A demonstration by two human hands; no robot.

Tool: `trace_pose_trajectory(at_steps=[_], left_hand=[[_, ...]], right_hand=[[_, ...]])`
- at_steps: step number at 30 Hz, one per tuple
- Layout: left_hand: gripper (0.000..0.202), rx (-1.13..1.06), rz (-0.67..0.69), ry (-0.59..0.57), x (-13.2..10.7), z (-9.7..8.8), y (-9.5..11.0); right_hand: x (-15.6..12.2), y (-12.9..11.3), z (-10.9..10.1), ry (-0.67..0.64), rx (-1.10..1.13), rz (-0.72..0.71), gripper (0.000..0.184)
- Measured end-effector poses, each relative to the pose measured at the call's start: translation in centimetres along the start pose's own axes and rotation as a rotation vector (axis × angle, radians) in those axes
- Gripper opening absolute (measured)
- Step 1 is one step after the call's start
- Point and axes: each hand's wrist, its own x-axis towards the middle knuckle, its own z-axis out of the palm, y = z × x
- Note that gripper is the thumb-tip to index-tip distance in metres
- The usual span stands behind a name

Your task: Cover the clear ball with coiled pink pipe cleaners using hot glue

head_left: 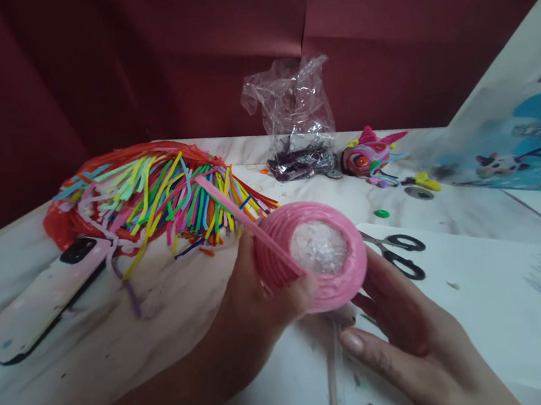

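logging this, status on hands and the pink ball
Left hand and right hand both grip pink ball. Loose strip trailing. Scissors just behind.

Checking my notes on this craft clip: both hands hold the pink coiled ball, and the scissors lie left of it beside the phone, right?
Not quite. In the head view the scissors lie right of the pink coiled ball, on white paper. The phone is left. Left hand and right hand hold the ball.
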Motion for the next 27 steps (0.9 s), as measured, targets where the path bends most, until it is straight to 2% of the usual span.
trace_pose_trajectory(at_steps=[4,9,12,15,16,17,19,21,23,27], left_hand=[[0.056,-0.043,0.068,0.028,0.2,-0.4,-0.5],[0.052,-0.088,0.012,-0.003,0.2,-1.0,-0.2],[0.047,-0.096,-0.011,0.018,0.4,-1.8,-0.2],[0.044,-0.089,-0.011,0.035,0.6,-2.5,-0.4],[0.045,-0.086,-0.006,0.032,0.6,-2.7,-0.4],[0.046,-0.078,-0.007,0.026,0.6,-2.8,-0.3],[0.048,-0.062,-0.016,0.026,0.6,-3.0,-0.1],[0.051,-0.049,-0.023,0.038,0.7,-3.2,0.3],[0.054,-0.038,-0.001,0.034,0.8,-3.4,0.6],[0.055,0.022,0.074,0.018,0.9,-3.8,1.0]], right_hand=[[-0.2,0.7,-0.1,0.005,-0.111,-0.085,0.071],[-0.2,1.3,0.0,0.029,-0.232,-0.077,0.066],[0.0,0.6,-0.6,0.005,-0.234,-0.044,0.062],[0.6,-0.4,-2.4,0.029,-0.229,-0.005,0.038],[0.9,-0.6,-3.2,0.073,-0.289,-0.022,0.026],[1.2,-0.7,-4.0,0.124,-0.404,-0.101,0.017],[1.7,-0.2,-5.2,0.056,-0.697,-0.143,0.020],[2.0,1.1,-5.8,-0.122,-0.991,-0.108,0.026],[2.0,2.8,-5.6,-0.166,-1.265,-0.116,0.038],[1.8,5.3,-5.1,-0.169,-1.364,-0.157,0.075]])
